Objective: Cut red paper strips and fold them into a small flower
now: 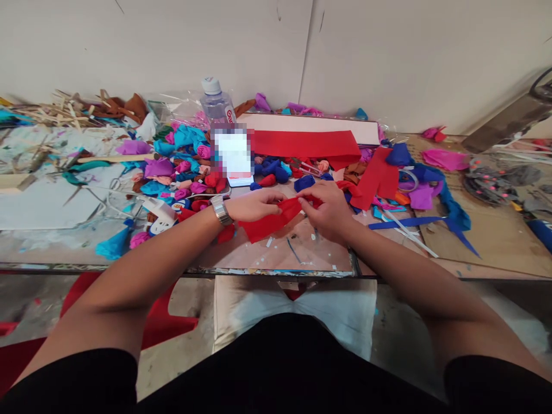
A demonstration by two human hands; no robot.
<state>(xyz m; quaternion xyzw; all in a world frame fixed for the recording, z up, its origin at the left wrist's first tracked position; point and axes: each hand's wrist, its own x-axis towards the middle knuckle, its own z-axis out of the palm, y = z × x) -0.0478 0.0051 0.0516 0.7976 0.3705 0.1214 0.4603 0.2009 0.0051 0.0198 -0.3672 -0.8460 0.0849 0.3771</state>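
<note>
Between my two hands a red fabric strip (264, 227) is stretched just above the table's front part. My left hand (254, 206), with a metal watch on its wrist, pinches the strip along its upper edge. The fingers of my right hand (323, 208) are closed on the strip's other end, where the cloth looks gathered. A dark blue fabric piece (304, 183) lies just behind my hands. Farther back a long red strip (306, 144) is spread out, and another red strip (377, 178) lies to the right.
A lit phone (235, 164) leans before a plastic bottle (218, 106). Heaped colourful fabric pieces (159, 168) and a white power strip (161, 215) lie left. On the right are cardboard (495, 236), a blue ribbon (405, 222) and a pincushion (487, 181). A wall stands behind.
</note>
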